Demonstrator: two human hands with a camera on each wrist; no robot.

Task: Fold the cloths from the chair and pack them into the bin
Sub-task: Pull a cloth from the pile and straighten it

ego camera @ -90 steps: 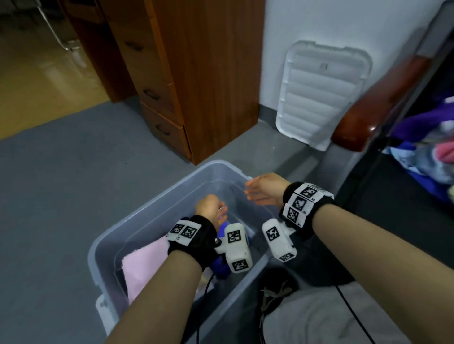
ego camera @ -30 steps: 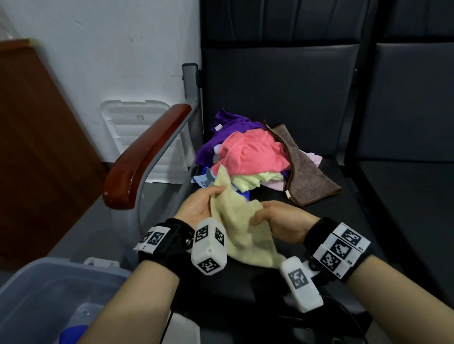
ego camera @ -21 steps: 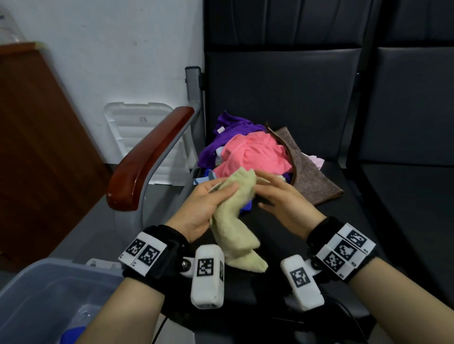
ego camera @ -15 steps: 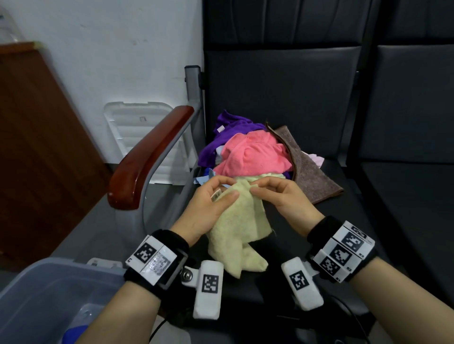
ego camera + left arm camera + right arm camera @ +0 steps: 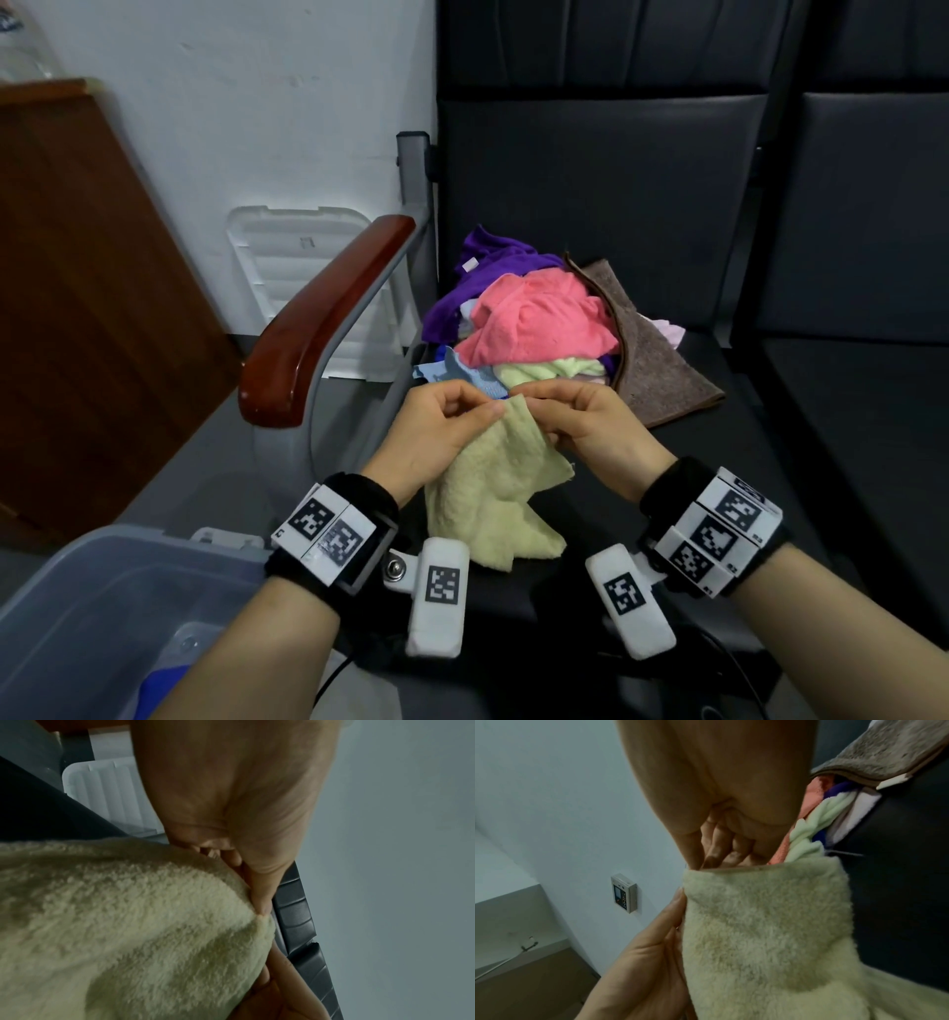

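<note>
A pale yellow cloth (image 5: 493,488) hangs crumpled over the front of the dark chair seat (image 5: 719,462). My left hand (image 5: 441,426) and right hand (image 5: 575,421) both pinch its top edge, fingertips nearly touching. The left wrist view shows my thumb and finger pinching the yellow cloth (image 5: 128,933) at a corner. In the right wrist view my fingers (image 5: 718,845) hold the yellow cloth (image 5: 770,923) at its upper hem. Behind the hands lies a pile of cloths (image 5: 534,318): pink on top, purple, blue, light green, and a brown one (image 5: 662,370). The clear plastic bin (image 5: 77,606) stands at lower left.
A wooden armrest (image 5: 318,334) on a grey frame runs between chair and bin. The white bin lid (image 5: 298,277) leans on the wall behind it. A brown cabinet (image 5: 77,308) stands at left. A second dark seat (image 5: 873,411) adjoins on the right.
Three seconds ago both hands were over the bin. Since then they have picked the yellow cloth from the pile, and over the last second worked up to pinch its top edge together.
</note>
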